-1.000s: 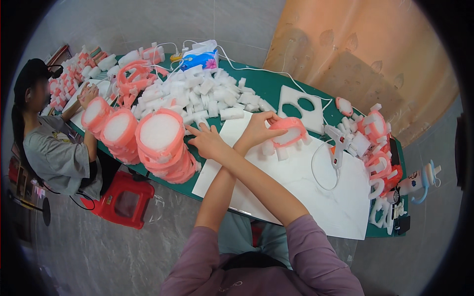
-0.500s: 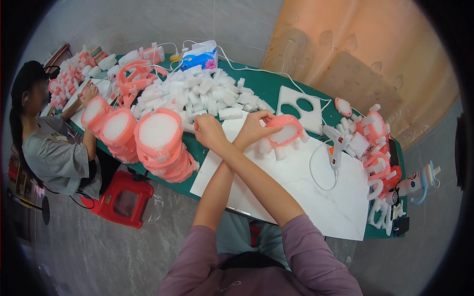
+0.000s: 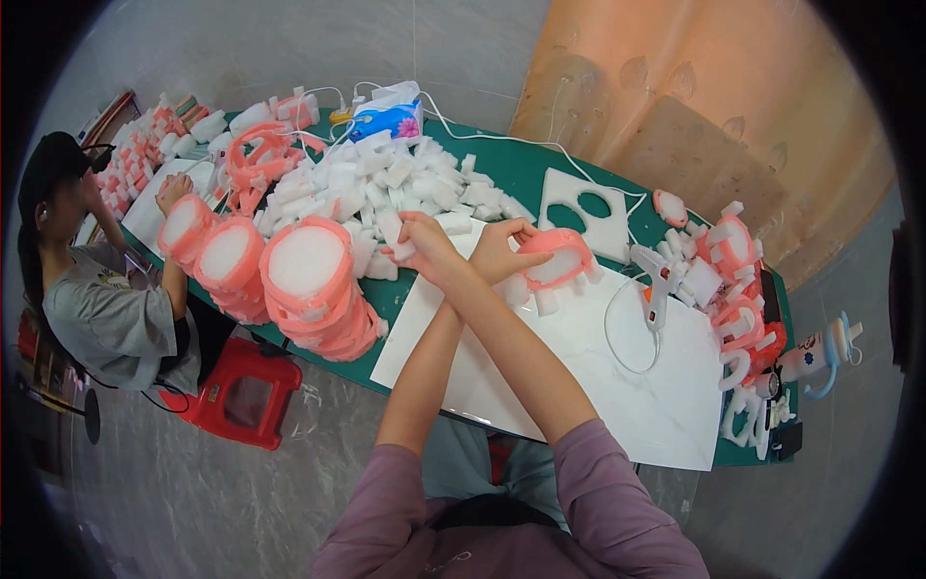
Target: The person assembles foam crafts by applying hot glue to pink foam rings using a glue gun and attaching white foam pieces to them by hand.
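Note:
My forearms are crossed over a white sheet. My left hand (image 3: 500, 253) grips the edge of a pink foam ring (image 3: 533, 273) with a white foam centre (image 3: 561, 262). Small white foam blocks (image 3: 546, 302) stick out from the ring's near side. Reaching across to the left, my right hand (image 3: 431, 249) is closed on a white foam block (image 3: 389, 228) at the edge of a heap of similar pieces (image 3: 386, 174). Its far fingers are partly hidden.
Stacked pink-rimmed foam rounds (image 3: 311, 265) stand left of my right hand. A glue gun (image 3: 658, 289) with a looped cord lies on the white sheet (image 3: 617, 396). Behind is a foam sheet with holes (image 3: 610, 236). Another person (image 3: 111, 299) works at the left, near a red stool (image 3: 231, 396).
My right hand has shifted slightly up and right, and a white foam block now shows in its fingers. My left hand and the ring have moved only slightly.

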The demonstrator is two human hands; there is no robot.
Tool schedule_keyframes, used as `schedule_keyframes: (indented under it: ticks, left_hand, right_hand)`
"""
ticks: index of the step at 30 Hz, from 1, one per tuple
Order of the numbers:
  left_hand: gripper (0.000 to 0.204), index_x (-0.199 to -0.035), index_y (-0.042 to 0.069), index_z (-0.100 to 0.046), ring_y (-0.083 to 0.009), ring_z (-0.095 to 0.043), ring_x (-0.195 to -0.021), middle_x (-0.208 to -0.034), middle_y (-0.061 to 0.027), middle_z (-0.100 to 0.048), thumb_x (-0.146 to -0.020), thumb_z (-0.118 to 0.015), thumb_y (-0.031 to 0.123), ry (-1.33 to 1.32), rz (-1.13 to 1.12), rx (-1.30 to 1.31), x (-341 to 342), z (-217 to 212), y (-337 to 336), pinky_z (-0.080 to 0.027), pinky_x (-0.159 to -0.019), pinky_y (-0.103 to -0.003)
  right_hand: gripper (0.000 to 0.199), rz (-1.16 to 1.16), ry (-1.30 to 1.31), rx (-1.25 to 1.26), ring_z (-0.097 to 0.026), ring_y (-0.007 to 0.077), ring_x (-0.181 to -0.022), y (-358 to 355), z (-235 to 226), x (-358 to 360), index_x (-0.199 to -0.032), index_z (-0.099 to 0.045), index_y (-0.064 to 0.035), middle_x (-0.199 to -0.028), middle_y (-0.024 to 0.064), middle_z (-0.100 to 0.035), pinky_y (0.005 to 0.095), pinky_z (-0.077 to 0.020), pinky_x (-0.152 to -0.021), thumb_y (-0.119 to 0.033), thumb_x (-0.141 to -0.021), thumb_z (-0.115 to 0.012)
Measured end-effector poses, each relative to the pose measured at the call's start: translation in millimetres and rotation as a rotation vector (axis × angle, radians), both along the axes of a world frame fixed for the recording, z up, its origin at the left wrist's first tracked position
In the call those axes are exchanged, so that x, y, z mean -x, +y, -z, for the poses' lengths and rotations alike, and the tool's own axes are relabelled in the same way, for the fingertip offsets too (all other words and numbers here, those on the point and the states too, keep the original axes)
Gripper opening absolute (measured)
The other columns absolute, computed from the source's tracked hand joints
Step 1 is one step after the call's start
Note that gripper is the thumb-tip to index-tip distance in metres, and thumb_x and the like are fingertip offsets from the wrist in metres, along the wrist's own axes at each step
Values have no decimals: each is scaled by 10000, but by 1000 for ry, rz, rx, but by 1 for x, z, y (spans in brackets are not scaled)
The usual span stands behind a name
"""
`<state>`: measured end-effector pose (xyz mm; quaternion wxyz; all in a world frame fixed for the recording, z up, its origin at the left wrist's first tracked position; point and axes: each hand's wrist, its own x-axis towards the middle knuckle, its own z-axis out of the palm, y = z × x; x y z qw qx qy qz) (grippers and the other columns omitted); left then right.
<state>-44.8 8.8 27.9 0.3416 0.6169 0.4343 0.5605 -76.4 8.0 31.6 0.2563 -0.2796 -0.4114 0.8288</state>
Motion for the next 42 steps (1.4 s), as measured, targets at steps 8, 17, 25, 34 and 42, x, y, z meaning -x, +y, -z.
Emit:
schedule_keyframes:
  ticks: [8, 17, 25, 34, 42]
  left_hand:
    - [292, -843, 2, -626, -146, -530, -781, -788, -79, -606, -610, -721, 150, 30, -8, 14, -4, -4, -2, -414, -737, -271]
    - [294, -841, 4, -625, -152, -537, -796, -803, -84, -605, -608, -728, 151, 51, -49, 16, -2, -4, -4, -416, -741, -268]
    - [338, -886, 10, -614, -154, -546, -782, -824, -80, -608, -605, -740, 148, 10, -31, 136, -2, 0, -2, -428, -735, -265]
    - [261, -810, -18, -615, -119, -524, -685, -721, -59, -593, -613, -718, 118, 45, -40, -24, -3, -7, -5, -438, -655, -248]
    - [266, -805, -7, -628, -121, -518, -717, -730, -52, -600, -599, -704, 143, 4, -31, 0, -1, -2, -1, -418, -694, -264]
  right_hand:
    - [469, 65, 69, -171, -448, 198, -885, 10, -8, -2, -1134, -454, -67, -1032, 105, -468, 348, -408, -721, 29, -676, -416]
    - [414, 347, -94, -532, -514, 240, -934, 21, -25, 9, -1076, -545, -42, -1024, 131, -547, 357, -404, -770, -266, -731, -591]
    - [360, 457, -446, -1057, -559, 274, -809, 57, -65, 2, -927, -636, -90, -946, 151, -597, 309, -426, -714, -389, -740, -572]
    - [259, 431, -93, -857, -579, 148, -761, 73, -140, -56, -979, -572, -26, -909, 76, -601, 261, -455, -690, -224, -813, -598]
    - [216, 309, 87, -743, -609, 154, -726, 44, -143, -111, -932, -540, -2, -852, 115, -621, 251, -476, -649, -150, -785, -599]
